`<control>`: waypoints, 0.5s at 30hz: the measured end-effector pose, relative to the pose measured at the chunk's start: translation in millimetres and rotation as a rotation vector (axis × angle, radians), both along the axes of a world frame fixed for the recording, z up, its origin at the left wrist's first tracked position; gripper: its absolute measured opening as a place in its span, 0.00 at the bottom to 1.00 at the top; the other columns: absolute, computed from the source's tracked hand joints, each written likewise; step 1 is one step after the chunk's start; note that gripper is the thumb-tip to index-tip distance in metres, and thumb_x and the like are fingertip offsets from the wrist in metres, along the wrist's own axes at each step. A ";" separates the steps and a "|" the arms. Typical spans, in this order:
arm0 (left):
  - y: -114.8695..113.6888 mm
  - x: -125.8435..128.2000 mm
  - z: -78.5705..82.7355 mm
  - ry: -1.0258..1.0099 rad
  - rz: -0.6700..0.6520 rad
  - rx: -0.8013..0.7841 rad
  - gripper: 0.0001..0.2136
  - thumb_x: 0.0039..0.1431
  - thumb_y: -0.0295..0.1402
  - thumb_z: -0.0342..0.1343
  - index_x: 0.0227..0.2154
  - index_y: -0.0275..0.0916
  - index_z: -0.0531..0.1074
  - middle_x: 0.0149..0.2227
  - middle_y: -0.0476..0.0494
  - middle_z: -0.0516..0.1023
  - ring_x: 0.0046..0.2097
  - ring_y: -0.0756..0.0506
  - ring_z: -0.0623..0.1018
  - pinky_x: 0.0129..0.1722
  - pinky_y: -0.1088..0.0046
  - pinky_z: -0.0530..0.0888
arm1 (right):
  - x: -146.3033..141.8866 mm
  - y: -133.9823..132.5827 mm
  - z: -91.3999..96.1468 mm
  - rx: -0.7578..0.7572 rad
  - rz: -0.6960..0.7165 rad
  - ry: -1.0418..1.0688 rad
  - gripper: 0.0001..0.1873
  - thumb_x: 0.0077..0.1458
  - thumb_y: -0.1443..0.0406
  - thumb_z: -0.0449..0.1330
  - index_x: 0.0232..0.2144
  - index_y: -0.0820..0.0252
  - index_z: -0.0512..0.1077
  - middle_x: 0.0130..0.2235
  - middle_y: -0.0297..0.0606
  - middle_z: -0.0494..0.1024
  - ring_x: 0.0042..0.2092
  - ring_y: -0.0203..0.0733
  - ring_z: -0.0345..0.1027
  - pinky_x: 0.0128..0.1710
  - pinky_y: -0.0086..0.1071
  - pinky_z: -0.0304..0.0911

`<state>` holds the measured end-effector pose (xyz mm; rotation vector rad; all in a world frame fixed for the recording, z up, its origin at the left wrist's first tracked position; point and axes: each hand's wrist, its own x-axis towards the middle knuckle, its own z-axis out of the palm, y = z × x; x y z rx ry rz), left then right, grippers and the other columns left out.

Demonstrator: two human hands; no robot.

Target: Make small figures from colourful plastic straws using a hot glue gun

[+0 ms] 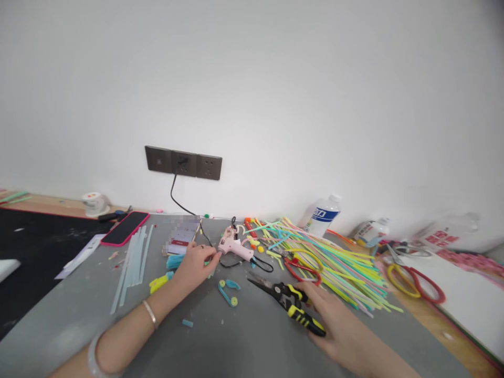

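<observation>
My right hand [334, 315] is around the black and yellow handles of a pair of pliers [281, 294], whose dark jaws point left. My left hand [197, 265] reaches across the grey mat with its fingers drawn together beside a pink glue gun [238, 249]. What lies under those fingertips is mostly hidden; a bit of pale green shows there. Next to the left wrist lie a yellow piece [159, 283] and a blue fuzzy bundle [175, 261]. Between the hands rest small blue pieces with yellow-green round ends [226, 296] and a short blue bit [188, 323].
Coloured pipe cleaners [346, 268] spread on the right, with red and yellow scissors [305, 265] among them. More scissors [415, 283], a bottle [321, 215], clear glue sticks [134, 260], a pink-edged phone [125, 228] and a wall socket [184, 163] with a cord surround the mat.
</observation>
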<state>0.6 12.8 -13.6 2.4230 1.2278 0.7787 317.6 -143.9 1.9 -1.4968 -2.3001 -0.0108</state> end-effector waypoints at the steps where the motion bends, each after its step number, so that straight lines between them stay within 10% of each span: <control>1: -0.6 0.0 0.2 0.002 0.001 0.012 0.18 0.64 0.37 0.45 0.18 0.40 0.63 0.19 0.51 0.67 0.26 0.48 0.66 0.40 0.68 0.61 | 4.1 -3.8 -6.1 0.014 -0.040 -0.018 0.36 0.41 0.72 0.59 0.56 0.53 0.64 0.52 0.48 0.76 0.50 0.58 0.73 0.44 0.48 0.71; 15: -10.3 0.3 -9.6 0.003 -0.041 0.107 0.16 0.66 0.33 0.48 0.21 0.38 0.66 0.22 0.52 0.73 0.28 0.48 0.71 0.40 0.66 0.58 | -11.8 12.9 -7.0 -0.405 -0.271 0.007 0.35 0.44 0.63 0.63 0.58 0.61 0.67 0.55 0.51 0.69 0.58 0.59 0.60 0.61 0.52 0.52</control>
